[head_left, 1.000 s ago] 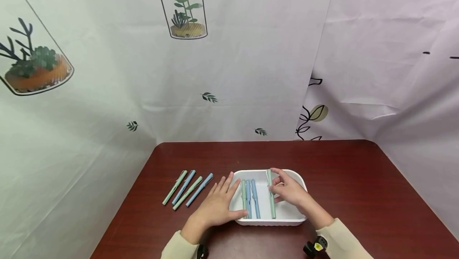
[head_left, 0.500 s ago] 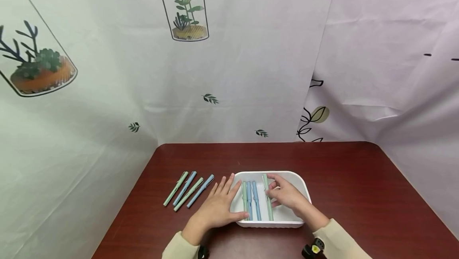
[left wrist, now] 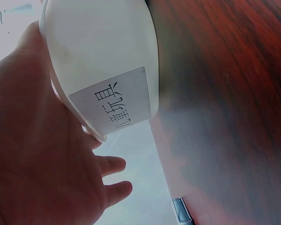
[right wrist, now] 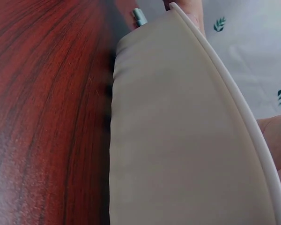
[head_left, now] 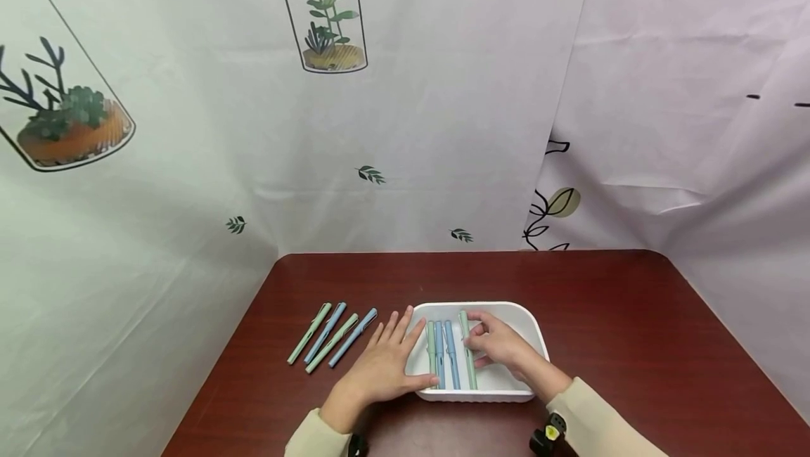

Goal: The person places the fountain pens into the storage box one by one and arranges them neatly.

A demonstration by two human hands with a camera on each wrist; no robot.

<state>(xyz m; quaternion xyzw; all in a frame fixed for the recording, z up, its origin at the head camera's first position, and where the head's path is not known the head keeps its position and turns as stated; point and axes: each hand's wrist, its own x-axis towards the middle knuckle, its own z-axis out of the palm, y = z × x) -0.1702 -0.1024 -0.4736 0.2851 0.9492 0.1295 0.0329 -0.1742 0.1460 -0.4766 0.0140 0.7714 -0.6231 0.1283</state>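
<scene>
A white tray (head_left: 506,395) sits on the table, holding a green pen (head_left: 431,344), two blue pens and a second green pen (head_left: 467,351) to their right. My right hand (head_left: 503,346) reaches into the tray and pinches that second green pen between thumb and fingers. With its fingers spread straight, my left hand (head_left: 382,369) rests on the tray's left rim, thumb over the near corner. The left wrist view shows the tray's outer wall (left wrist: 98,51) with a printed label (left wrist: 114,101). In the right wrist view the tray wall (right wrist: 173,122) hides most of the right hand (right wrist: 277,145).
Left of the tray, several green and blue pens (head_left: 332,337) lie slanted on the dark red wooden table (head_left: 633,344). A white patterned cloth (head_left: 411,126) hangs behind the table and along its sides. Each wrist wears a black strapped device.
My right hand has moved left inside the tray, bringing the green pen closer to the blue pens. The left hand stays on the rim.
</scene>
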